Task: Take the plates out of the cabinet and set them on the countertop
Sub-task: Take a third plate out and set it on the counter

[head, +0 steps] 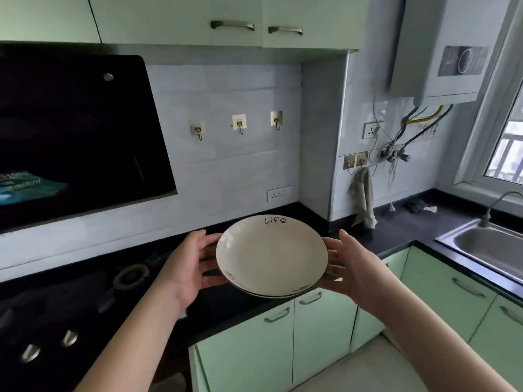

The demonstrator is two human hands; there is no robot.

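Two stacked white plates (271, 258) with dark rims hang over the black countertop (396, 236). The top plate has "life" written near its far edge. My left hand (192, 267) holds the stack at its left rim, thumb at the edge and fingers underneath. On the opposite rim my right hand (351, 270) holds the stack the same way. The stack is level and sits slightly above the counter's front edge. Overhead, the pale green upper cabinet (181, 21) has its doors closed.
A black gas hob (85, 301) with knobs lies at the left under a dark range hood (76, 131). To the right is a steel sink (486, 250) with a tap. A cloth (362, 199) hangs at the corner wall. Green base cabinets (283, 343) stand below.
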